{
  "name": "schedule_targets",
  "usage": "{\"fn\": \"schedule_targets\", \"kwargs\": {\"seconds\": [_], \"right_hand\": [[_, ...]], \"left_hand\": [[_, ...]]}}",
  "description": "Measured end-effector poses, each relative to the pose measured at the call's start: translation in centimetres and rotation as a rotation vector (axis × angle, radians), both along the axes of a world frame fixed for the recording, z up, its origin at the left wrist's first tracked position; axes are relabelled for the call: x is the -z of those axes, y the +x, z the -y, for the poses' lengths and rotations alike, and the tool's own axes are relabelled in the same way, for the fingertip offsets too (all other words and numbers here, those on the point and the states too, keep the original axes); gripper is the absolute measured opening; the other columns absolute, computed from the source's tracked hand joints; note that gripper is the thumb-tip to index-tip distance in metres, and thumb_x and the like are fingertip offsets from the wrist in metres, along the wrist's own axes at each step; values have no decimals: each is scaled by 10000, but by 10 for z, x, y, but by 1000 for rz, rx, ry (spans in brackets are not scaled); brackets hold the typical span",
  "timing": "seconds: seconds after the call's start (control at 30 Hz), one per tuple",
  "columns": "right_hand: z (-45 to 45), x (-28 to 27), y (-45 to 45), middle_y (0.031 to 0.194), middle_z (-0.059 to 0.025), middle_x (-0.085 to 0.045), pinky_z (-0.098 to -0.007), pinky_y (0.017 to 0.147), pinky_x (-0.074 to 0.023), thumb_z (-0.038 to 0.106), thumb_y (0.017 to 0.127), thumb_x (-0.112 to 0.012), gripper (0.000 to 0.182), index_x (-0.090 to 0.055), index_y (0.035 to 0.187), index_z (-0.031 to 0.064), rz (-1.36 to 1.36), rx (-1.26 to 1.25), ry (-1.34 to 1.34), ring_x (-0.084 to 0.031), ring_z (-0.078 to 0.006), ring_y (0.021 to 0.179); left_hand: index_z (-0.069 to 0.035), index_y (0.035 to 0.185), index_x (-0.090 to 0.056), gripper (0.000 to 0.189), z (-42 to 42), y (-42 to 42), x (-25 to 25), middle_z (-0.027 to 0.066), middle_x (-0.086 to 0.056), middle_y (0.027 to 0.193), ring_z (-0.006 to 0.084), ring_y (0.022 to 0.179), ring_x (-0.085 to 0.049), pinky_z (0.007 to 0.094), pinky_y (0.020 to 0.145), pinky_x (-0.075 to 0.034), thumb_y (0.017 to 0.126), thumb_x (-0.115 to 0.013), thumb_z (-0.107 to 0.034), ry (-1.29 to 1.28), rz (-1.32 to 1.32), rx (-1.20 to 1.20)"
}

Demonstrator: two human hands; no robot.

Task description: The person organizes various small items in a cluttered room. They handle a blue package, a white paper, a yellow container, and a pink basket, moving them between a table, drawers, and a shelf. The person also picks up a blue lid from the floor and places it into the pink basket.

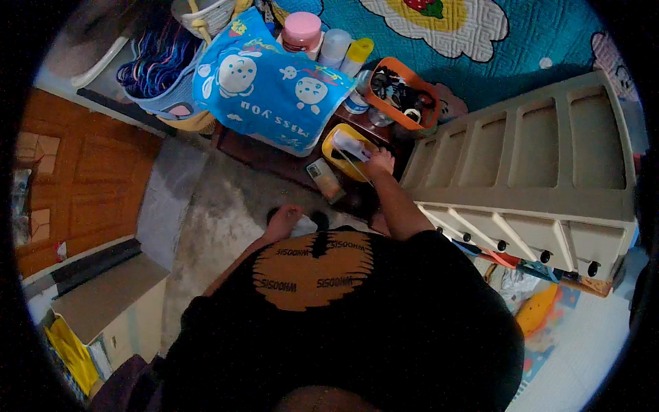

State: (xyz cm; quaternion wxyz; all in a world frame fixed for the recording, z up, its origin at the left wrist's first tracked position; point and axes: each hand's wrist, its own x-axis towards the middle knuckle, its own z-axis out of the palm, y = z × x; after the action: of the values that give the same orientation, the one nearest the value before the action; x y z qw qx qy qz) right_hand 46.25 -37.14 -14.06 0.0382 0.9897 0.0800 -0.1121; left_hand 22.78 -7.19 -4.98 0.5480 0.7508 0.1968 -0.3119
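Observation:
My right hand (pixel 380 162) reaches over the right side of a yellow container (pixel 329 150) on the dark wooden table. Its fingers touch a pale whitish item (pixel 349 144) that lies in the container; whether they grip it is unclear. A thin stick-like thing slants over the container's near side. Just left of the container, a smartphone (pixel 325 180) lies near the table's edge. My left hand (pixel 287 221) is low in front of my body, with its fingers bent around or beside a small white item (pixel 306 226); the grip is too blurred to tell.
Behind stand an orange basket (pixel 378 100) of dark small items, a pink-lidded jar (pixel 302 32) and bottles. A blue printed cloth (pixel 267 92) covers the table's left part, beside a rope basket (pixel 170 105) of yarn. A plastic drawer cabinet (pixel 558 190) stands at the right, its drawers partly out.

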Motion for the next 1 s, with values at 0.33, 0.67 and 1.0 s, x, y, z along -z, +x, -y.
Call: {"fn": "schedule_targets", "kwargs": {"seconds": [0.33,0.67,1.0], "right_hand": [[-22,-16,-59,973,-114,-641,-465,789,-455,252,784,-626,251,-623,966,79,-76,-168,57,-597,-317,944],[-1,-6,-30,814,-120,-652,-470,742,-486,231,774,-639,210,-673,950,122,190,53,414,-621,-336,800],[-25,-22,-69,940,-91,-615,-386,819,-446,175,742,-604,153,-704,802,76,93,-319,-23,-550,-260,1011]], "left_hand": [[-91,1142,-554,404,-3,-8,3,99,-575,1088,231,1015,-563,344,863,-433,914,-525,-423,73,-23,-12],[-74,1113,-556,394,-13,-53,103,99,-581,1050,229,1017,-560,352,859,-424,915,-530,-414,-237,409,-36],[-60,1080,-567,292,-2,-26,15,87,-600,1055,224,1014,-576,358,884,-430,928,-544,-309,2,297,91]]}}
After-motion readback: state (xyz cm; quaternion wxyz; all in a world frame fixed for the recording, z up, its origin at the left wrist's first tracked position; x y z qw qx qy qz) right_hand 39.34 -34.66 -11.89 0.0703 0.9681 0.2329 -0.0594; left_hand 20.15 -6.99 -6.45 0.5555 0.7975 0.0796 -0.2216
